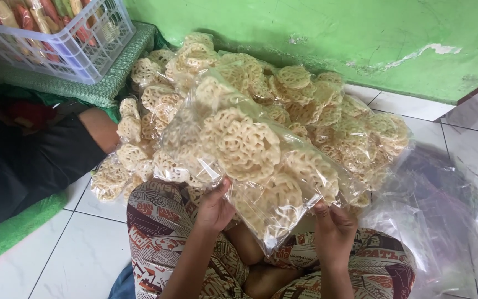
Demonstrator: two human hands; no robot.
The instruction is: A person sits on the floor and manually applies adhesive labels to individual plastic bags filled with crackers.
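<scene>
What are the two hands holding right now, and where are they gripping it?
Both hands hold one clear plastic bag of crackers by its lower edge: left hand at the bottom left corner, right hand at the bottom right.

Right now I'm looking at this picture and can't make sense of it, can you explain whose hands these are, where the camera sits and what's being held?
There is one picture, taken by a camera worn on a person's head, looking down at their lap. The person sits on a white tiled floor. Their left hand and right hand hold a clear plastic bag of crackers, pale, round and lacy. Behind it lies a big pile of the same crackers against a green wall. A white plastic crate stands top left, and another person's arm rests beside the pile.
</scene>
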